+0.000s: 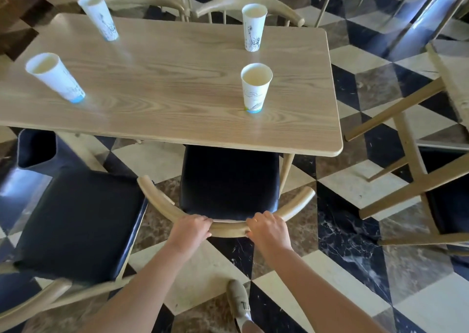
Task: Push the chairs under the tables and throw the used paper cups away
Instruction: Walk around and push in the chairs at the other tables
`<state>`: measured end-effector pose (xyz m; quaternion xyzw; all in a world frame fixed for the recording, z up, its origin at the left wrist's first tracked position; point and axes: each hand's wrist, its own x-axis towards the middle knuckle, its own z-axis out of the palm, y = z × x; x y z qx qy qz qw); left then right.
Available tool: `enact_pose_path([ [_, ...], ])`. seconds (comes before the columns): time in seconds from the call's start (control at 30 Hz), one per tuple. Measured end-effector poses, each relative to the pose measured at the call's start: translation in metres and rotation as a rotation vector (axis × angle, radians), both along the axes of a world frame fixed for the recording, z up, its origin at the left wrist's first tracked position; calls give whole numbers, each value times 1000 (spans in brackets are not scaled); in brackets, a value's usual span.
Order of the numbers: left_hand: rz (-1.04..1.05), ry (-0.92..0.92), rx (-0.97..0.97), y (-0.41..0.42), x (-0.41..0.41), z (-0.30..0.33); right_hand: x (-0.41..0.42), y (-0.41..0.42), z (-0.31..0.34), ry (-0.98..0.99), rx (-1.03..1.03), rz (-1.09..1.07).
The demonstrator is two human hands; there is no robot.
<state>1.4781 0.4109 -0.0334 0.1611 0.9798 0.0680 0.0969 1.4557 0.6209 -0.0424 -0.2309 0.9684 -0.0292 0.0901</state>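
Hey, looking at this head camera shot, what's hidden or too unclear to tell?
- Chair front: tabletop covers the seat's front edge and front legs.
- Left chair: cut off by the left and bottom edges.
- Far-left cup: motion blur smears its print.
- Cup contents: nearest cup interior too pale to judge.
- Fingers: tips curl behind the backrest.

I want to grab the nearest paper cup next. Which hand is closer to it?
Right. The right hand grips the chair back almost straight below the nearest cup; the left hand grips the same rail further to the left.
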Motion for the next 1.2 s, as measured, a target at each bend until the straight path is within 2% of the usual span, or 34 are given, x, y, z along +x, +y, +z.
enact_pose_path([
  [0.33,4,-39,-25,-11,-50,0,-44,-10,0,-12,-26,-14],
  [0.53,30,-18,-1,-6,-39,4,-42,-10,7,-78,37,20],
  [0.7,65,16,-55,-11,-26,9,-26,-24,26,-69,67,-14],
  [1.0,221,199,94,-86,65,85,48,-129,105,61,-91,65],
  [1.2,300,289,51,-175,171,114,140,-220,121,61,-150,119],
])
